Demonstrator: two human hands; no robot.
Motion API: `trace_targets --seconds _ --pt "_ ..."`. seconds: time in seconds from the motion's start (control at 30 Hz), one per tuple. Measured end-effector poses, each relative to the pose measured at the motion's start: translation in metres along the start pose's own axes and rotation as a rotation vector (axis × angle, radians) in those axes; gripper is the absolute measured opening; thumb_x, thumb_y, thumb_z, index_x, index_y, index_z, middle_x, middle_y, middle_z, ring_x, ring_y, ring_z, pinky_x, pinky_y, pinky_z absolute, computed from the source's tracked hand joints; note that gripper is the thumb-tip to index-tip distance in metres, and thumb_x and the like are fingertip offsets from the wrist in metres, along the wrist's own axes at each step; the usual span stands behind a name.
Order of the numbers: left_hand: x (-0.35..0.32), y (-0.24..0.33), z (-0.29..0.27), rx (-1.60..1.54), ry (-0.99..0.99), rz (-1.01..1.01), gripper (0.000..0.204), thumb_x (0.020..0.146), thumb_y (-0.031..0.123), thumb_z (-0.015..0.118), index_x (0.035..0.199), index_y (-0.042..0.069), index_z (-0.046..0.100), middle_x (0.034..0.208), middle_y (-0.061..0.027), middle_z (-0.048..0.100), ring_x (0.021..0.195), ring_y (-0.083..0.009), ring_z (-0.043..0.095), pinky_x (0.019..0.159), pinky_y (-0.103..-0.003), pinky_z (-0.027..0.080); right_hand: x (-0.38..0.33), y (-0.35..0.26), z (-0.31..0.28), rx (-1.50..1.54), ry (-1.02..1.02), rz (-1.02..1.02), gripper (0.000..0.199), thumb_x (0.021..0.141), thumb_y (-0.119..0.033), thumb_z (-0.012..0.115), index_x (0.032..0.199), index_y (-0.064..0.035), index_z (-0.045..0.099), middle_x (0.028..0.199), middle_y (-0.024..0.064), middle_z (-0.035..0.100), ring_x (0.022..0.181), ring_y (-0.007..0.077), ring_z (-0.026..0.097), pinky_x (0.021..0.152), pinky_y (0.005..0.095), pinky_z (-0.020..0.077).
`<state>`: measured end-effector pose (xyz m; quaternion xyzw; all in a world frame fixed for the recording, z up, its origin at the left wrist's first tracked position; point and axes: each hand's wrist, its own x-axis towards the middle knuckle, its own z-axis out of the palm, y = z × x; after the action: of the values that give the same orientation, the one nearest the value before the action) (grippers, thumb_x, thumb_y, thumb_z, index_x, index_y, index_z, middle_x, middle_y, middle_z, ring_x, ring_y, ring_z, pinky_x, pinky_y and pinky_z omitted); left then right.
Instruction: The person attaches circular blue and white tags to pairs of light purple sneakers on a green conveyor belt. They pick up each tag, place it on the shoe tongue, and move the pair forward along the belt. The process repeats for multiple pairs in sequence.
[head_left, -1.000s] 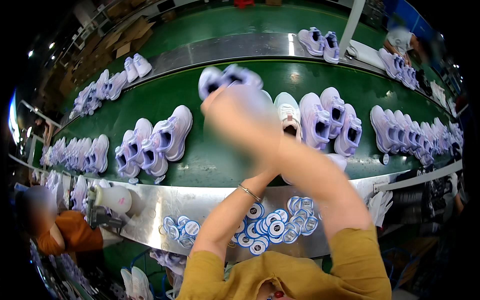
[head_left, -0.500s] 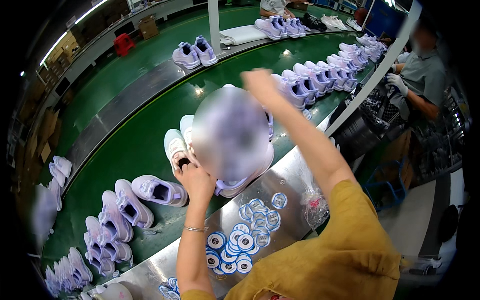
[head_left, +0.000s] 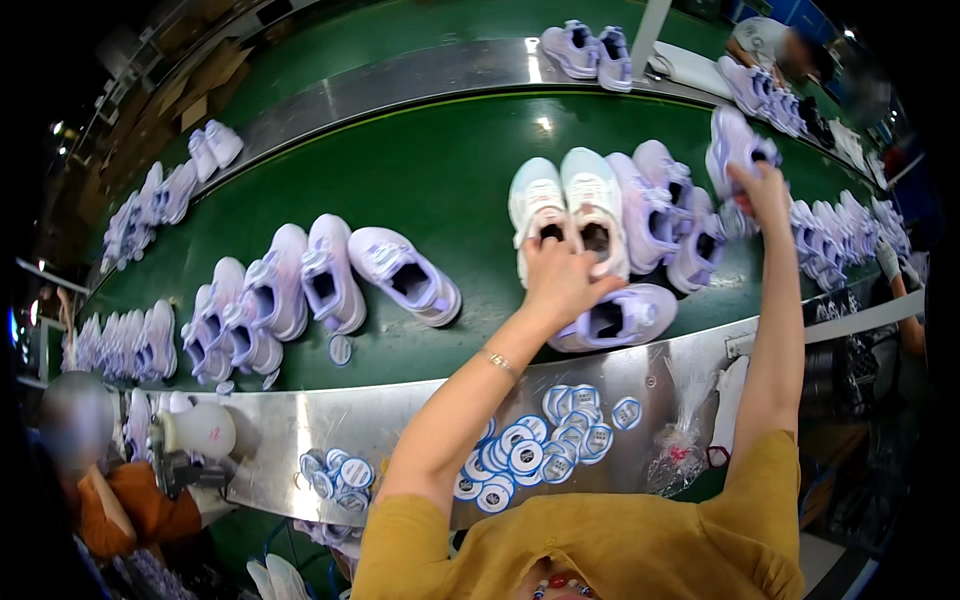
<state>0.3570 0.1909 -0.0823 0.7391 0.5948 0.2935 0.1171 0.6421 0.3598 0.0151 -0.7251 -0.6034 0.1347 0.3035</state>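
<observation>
While your right hand (head_left: 760,190) is holding a lavender shoe (head_left: 730,137) out at 2 o'clock, your left hand (head_left: 563,280) is covering the heel end of the white pair (head_left: 592,183), making it clearly the nearer one! The pair is resting on the green belt (head_left: 430,180), lying toward 12 o'clock from that grip, its long axis running roughly 12 to 6, toes pointing away from you, openings sitting right by your fingers. Your left thumb is stretching toward 3 o'clock; whether those fingers are pinching anything, I cannot tell. Over on the right, the grip is wrapping the shoe by its collar end, the toe aiming near 11 o'clock. Just beside your left hand, at 4 o'clock, a crosswise shoe (head_left: 640,318) is lying along a 9-to-3 line, and a lavender cluster (head_left: 637,190) is standing between your hands.
</observation>
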Motion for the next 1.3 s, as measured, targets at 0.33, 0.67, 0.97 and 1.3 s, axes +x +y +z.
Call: trace_targets --seconds 0.33,0.67,0.97,1.3 --pt "-0.091 -0.061 -0.075 0.719 0.258 -0.260 0.042 0.069 0.028 0.073 0.100 0.005 0.055 0.095 -0.0114 0.058 0.091 -0.0288 0.053 0.083 -0.046 0.037 -0.172 -0.229 0.085 -0.186 -0.070 -1.027 0.030 0.073 -0.032 0.069 0.085 -0.0046 0.068 0.086 0.0198 0.063 0.082 0.0327 0.061 0.064 0.0436 0.0515" --pt "-0.167 -0.135 -0.141 0.845 0.030 -0.270 0.017 0.070 0.003 0.063 0.086 0.003 0.057 0.087 -0.0120 0.061 0.093 -0.0279 0.056 0.093 -0.044 0.036 -0.322 -0.206 0.203 -0.185 -0.718 -0.746 0.043 0.079 -0.014 0.060 0.115 0.0082 0.053 0.097 0.0347 0.057 0.084 0.0435 0.063 0.070 0.0440 0.0548" --pt "-0.110 -0.029 -0.139 0.364 0.230 0.144 0.041 0.072 0.002 0.067 0.112 0.001 0.058 0.098 -0.0143 0.062 0.094 -0.0297 0.058 0.082 -0.040 0.044 -0.177 -0.068 0.032 -0.461 -0.128 -0.411 0.027 0.080 -0.012 0.059 0.106 -0.0062 0.051 0.089 0.0148 0.063 0.080 0.0313 0.064 0.067 0.0430 0.0527" --pt "-0.044 0.026 -0.038 0.136 -0.217 0.265 0.030 0.068 0.019 0.076 0.087 0.000 0.061 0.091 -0.0158 0.053 0.092 -0.0326 0.055 0.069 -0.040 0.048 -0.075 0.083 0.031 -0.347 -0.022 -0.396 0.027 0.075 0.004 0.057 0.099 -0.0061 0.055 0.095 0.0141 0.061 0.093 0.0340 0.058 0.078 0.0426 0.0505"
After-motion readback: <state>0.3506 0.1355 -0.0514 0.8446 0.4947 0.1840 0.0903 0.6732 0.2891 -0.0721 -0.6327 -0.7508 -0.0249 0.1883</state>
